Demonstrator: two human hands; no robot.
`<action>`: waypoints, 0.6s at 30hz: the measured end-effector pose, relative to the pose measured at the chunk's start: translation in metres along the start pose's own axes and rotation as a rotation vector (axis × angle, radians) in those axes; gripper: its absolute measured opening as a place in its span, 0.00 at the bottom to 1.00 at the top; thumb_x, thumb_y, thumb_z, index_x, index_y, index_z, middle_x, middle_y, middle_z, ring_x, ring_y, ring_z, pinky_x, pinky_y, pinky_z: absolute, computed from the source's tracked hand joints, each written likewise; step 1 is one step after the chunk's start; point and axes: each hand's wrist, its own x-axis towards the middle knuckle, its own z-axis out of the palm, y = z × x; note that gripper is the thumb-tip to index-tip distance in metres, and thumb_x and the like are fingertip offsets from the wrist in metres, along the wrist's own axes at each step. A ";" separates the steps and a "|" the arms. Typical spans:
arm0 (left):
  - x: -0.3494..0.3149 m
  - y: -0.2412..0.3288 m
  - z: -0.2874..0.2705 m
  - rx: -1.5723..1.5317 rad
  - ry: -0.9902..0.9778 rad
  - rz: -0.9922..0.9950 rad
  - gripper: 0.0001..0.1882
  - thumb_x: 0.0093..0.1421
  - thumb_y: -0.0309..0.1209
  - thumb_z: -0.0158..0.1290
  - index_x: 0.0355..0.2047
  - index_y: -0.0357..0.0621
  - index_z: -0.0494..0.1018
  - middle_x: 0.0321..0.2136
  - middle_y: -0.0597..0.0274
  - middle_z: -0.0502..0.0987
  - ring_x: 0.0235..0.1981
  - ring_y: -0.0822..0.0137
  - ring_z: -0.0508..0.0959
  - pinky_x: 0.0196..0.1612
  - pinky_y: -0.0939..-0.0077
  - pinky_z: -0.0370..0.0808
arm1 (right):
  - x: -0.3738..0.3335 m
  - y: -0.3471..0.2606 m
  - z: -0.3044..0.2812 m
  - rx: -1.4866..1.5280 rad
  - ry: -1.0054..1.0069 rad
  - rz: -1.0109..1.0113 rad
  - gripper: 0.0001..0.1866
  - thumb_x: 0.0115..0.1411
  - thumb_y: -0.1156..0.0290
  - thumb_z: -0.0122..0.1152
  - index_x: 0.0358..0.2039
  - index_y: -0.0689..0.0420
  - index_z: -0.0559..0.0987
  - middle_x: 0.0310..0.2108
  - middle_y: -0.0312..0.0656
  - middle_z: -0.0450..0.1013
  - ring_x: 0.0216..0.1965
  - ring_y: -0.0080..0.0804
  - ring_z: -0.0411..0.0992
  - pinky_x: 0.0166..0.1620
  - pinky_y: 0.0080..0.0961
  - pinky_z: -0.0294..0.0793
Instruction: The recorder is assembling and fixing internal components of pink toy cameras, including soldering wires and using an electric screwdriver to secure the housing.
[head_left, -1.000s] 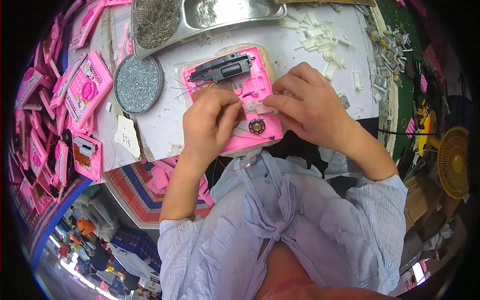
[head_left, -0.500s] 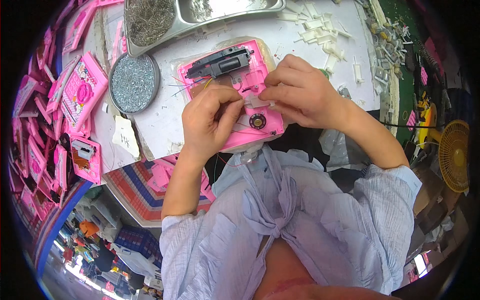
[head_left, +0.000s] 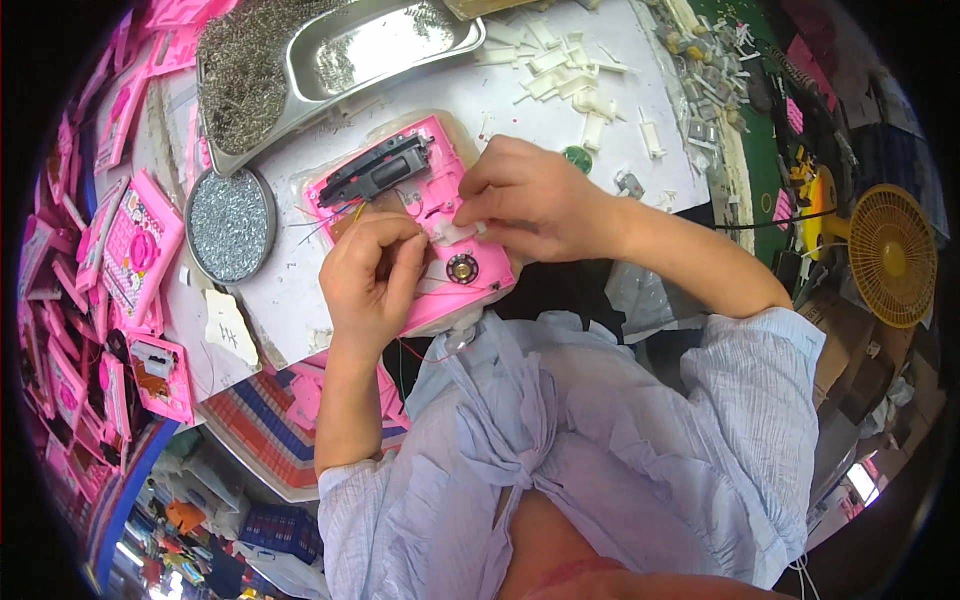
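A pink plastic toy housing lies open side up at the table's front edge, on clear wrapping. A black plastic assembly sits along its far side, and a round black disc with a brass-coloured centre near its close side. My right hand has its fingertips closed on a small white plastic piece in the middle of the housing. My left hand pinches thumb and forefinger together at the piece's left; what is between them is too small to tell. Thin coloured wires run beside it.
A round dish of screws and a metal tray of small metal parts stand beyond. White plastic pieces lie scattered at the back right. Pink housings pile up on the left. A yellow fan stands at the right.
The whole view has shifted, so the table and housing sit further left and lower. Both hands stay at the white piece, with only slight finger movement.
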 end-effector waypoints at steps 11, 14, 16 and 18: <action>-0.003 0.003 -0.006 0.014 0.018 -0.073 0.05 0.59 0.19 0.61 0.35 0.38 0.77 0.29 0.60 0.80 0.23 0.74 0.75 0.26 0.80 0.70 | 0.001 0.001 0.007 0.053 0.000 0.028 0.14 0.51 0.75 0.71 0.40 0.55 0.84 0.40 0.39 0.76 0.41 0.38 0.73 0.43 0.35 0.74; -0.002 0.002 -0.003 0.015 0.007 -0.085 0.05 0.60 0.18 0.61 0.34 0.38 0.77 0.29 0.59 0.79 0.25 0.72 0.77 0.28 0.78 0.72 | 0.010 -0.012 0.008 -0.134 -0.087 0.045 0.12 0.52 0.72 0.70 0.39 0.55 0.83 0.39 0.38 0.76 0.41 0.39 0.72 0.43 0.35 0.74; -0.006 0.000 -0.005 0.032 -0.003 -0.094 0.04 0.60 0.18 0.60 0.34 0.38 0.77 0.29 0.59 0.79 0.25 0.70 0.78 0.29 0.77 0.73 | 0.015 -0.036 0.004 -0.370 -0.216 0.140 0.12 0.53 0.70 0.70 0.38 0.55 0.82 0.39 0.38 0.76 0.42 0.40 0.72 0.44 0.36 0.74; -0.012 -0.005 -0.007 0.033 0.000 -0.135 0.03 0.61 0.18 0.60 0.34 0.36 0.77 0.30 0.57 0.80 0.30 0.67 0.79 0.34 0.76 0.75 | 0.010 -0.046 -0.001 -0.313 -0.175 0.156 0.13 0.53 0.68 0.71 0.40 0.54 0.83 0.43 0.41 0.76 0.43 0.42 0.73 0.47 0.34 0.75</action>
